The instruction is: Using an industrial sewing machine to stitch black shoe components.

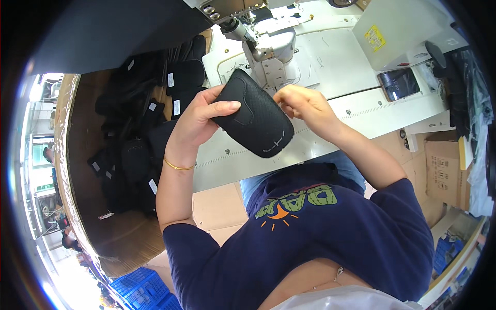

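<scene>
A black rounded fabric piece (256,113) is held tilted in front of the sewing machine. It has a curved stitched line and white marks near its lower rounded end. My left hand (209,114) grips its left edge, thumb on top and fingers underneath. Close to the piece's right edge, my right hand (305,107) is closed with its fingertips pinched together. What those fingertips hold, if anything, is too small or hidden to tell. Beyond both hands stands the sewing machine's post and needle area (266,54), apart from the piece.
A large cardboard box (121,253) on the left holds many black pieces with white labels. The white machine table (330,62) has loose threads and a phone (399,83) on its right. Blue crates (139,289) stand at lower left, another carton (444,168) at right.
</scene>
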Available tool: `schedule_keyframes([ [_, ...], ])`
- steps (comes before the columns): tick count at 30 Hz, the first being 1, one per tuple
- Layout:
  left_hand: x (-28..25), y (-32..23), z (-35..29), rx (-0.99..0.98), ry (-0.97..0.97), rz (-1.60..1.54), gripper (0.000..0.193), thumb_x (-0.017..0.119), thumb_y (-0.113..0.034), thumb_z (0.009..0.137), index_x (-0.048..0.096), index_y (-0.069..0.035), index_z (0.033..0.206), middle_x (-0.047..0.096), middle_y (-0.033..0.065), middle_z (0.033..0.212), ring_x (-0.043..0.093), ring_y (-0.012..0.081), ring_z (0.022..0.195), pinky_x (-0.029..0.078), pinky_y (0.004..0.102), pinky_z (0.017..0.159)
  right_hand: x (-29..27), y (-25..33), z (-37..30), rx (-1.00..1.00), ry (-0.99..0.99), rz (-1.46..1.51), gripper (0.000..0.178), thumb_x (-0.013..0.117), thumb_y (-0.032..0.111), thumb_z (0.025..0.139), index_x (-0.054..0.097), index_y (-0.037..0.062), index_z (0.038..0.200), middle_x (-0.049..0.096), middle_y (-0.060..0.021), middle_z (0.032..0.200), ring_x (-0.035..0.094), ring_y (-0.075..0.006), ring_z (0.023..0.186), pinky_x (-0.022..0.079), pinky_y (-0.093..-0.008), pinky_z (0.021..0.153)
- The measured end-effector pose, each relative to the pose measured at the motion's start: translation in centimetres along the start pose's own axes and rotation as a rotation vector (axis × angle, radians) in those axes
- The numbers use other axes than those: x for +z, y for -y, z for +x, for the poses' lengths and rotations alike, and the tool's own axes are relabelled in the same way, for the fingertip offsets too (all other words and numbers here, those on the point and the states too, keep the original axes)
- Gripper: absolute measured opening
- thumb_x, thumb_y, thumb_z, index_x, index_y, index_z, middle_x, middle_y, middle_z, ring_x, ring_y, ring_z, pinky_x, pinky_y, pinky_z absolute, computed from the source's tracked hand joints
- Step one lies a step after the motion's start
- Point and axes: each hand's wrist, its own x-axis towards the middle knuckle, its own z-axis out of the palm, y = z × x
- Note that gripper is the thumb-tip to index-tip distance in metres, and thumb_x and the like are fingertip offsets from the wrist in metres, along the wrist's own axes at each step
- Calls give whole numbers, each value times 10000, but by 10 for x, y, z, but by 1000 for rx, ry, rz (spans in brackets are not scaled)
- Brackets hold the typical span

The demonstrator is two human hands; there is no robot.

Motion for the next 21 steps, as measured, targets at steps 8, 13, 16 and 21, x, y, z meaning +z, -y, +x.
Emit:
schedule_keyframes([
  [8, 2, 5, 6, -35, 63, -64, 284, 659, -82, 867, 639, 55, 1115, 700, 75, 978, 653, 117, 855, 510, 255, 824, 9, 1, 8, -354, -151, -331, 260, 564, 239, 1007, 648, 7, 926, 568, 6, 733, 487, -67, 675, 427, -248, 609],
  [13, 15, 19, 7, -59, -29, -6, 323, 687, -138, 873, 642, 49, 1132, 700, 55, 985, 643, 98, 864, 505, 246, 804, 14, -5, 1, 156, -74, 50, 223, 648, 203, 933, 640, -20, 932, 605, 4, 790, 533, -80, 730, 455, -258, 652],
  [16, 3, 35, 0, 93, -320, 664, 425, 696, -290, 894, 631, 51, 1139, 692, 126, 937, 633, 188, 812, 501, 309, 775, -35, 23, 7, 212, 288, -417, 375, 724, 369, 815, 654, 1, 790, 559, -19, 670, 502, -101, 671, 415, -299, 585],
  [21, -56, 26, -10, -29, -1007, 1747, 557, 761, -368, 803, 620, 88, 1088, 603, 273, 1091, 614, 394, 1008, 508, 449, 847, -129, 86, 37, 90, -180, -956, 429, 696, 461, 815, 689, 34, 865, 652, -37, 724, 564, -91, 709, 427, -276, 647],
])
